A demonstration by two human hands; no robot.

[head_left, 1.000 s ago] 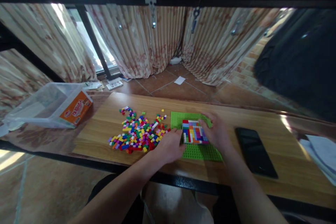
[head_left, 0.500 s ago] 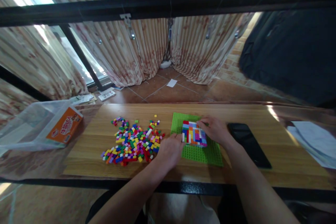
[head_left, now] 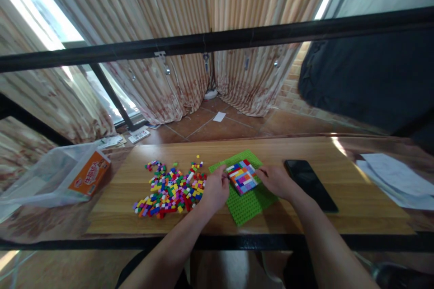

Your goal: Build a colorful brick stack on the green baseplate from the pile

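A square block of multicoloured toy bricks [head_left: 242,176] sits on a green studded baseplate [head_left: 249,210], which lies turned at an angle on the table. My left hand [head_left: 217,185] is closed at the block's left edge, thumb and fingers bent together against it. On the opposite side, my right hand [head_left: 276,181] pinches the right edge with its fingertips. Parts of the fingers on both hands are hidden. Left of my left hand spreads a pile of loose toy bricks [head_left: 172,189] in many colours.
A black phone [head_left: 310,185] lies right of my right hand. Papers [head_left: 400,180] rest at the far right. At the left stands a clear plastic bin [head_left: 50,176] with an orange label. A black rail [head_left: 237,38] crosses beyond the wooden table [head_left: 115,189].
The baseplate and brick block have turned counterclockwise between my hands. The whole view has shifted slightly, with the rail lower in the picture.
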